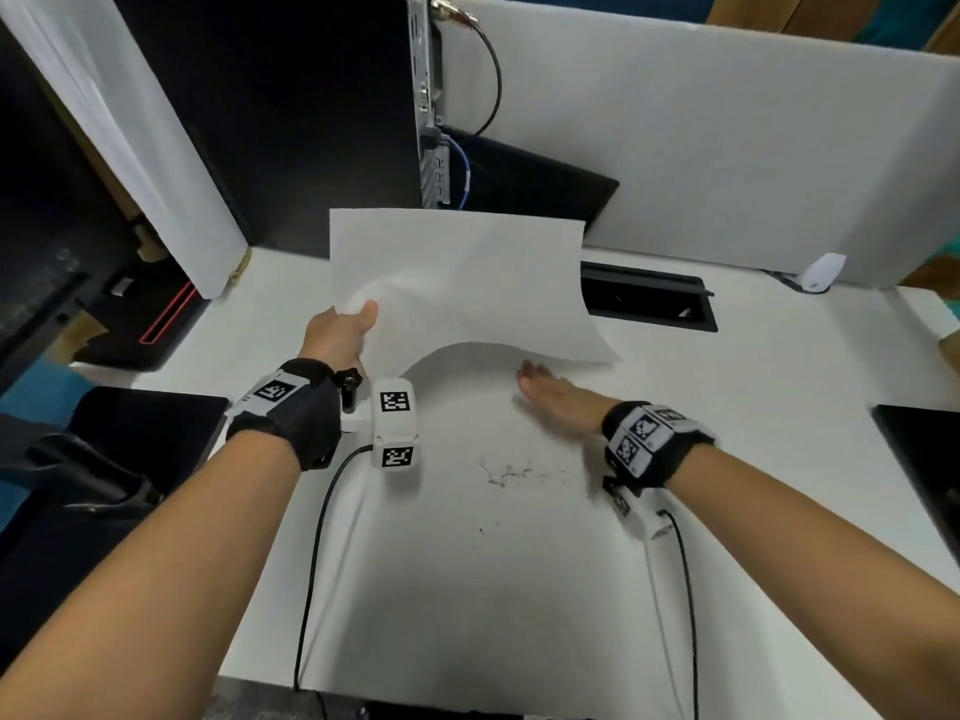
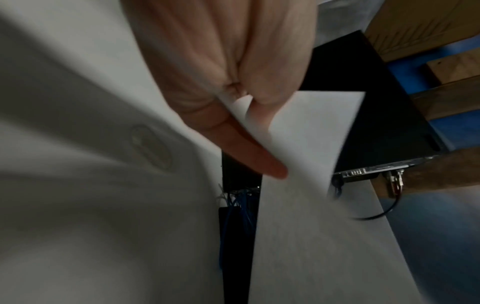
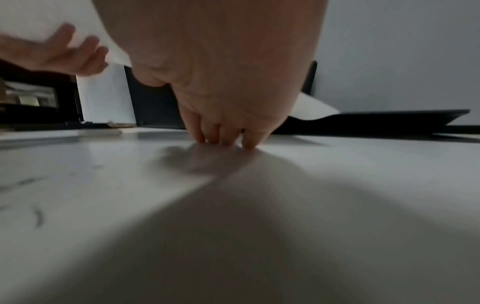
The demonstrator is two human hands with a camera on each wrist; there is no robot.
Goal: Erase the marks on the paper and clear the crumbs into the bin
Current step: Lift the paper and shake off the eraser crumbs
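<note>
Nearest me, one loose scatter of eraser crumbs lies on the white desk, at seven o'clock from my right hand. That hand lies flat, fingers straight, fingertips touching the desk. Farther, at eleven o'clock, my left hand pinches one sheet of paper, lifted and curling above the desk.

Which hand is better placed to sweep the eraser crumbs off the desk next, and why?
The right hand. It lies flat and free on the desk, just beyond the crumbs, so it could probably sweep them. The left hand is busy holding the paper up.
</note>
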